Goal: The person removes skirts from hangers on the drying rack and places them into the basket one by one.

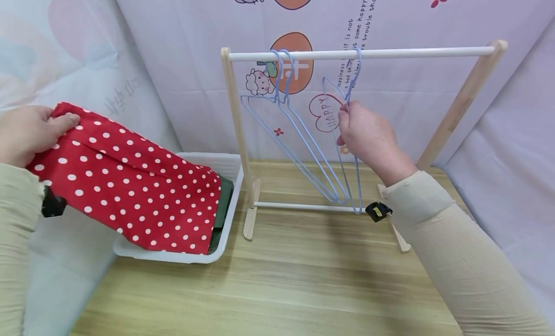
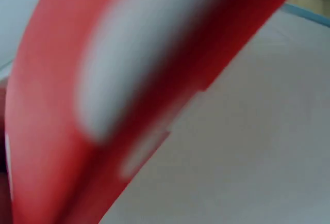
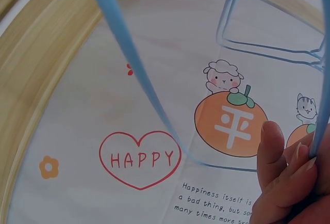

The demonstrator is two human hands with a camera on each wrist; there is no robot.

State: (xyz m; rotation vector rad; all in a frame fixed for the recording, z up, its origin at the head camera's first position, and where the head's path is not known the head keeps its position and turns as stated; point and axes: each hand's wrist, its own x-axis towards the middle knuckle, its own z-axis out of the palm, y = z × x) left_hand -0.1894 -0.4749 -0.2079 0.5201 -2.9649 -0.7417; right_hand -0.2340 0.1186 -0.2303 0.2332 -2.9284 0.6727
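Observation:
My left hand (image 1: 32, 131) pinches one end of a red cloth (image 1: 143, 182) with white polka dots, held up at the left. The cloth's far end hangs over a white basket (image 1: 208, 256). In the left wrist view the blurred red cloth (image 2: 56, 79) fills much of the picture. My right hand (image 1: 368, 131) grips a blue hanger (image 1: 359, 177) just below its hook, which is at the rack's top bar. The right wrist view has the fingers of the right hand (image 3: 289, 177) around the blue hanger (image 3: 131, 53).
Two more blue hangers (image 1: 299, 134) hang left of the right hand on a rack with a white bar (image 1: 416, 52) and wooden legs. Dark green fabric (image 1: 224, 201) lies in the basket. A printed curtain (image 1: 195, 37) stands behind the wooden tabletop (image 1: 277, 288).

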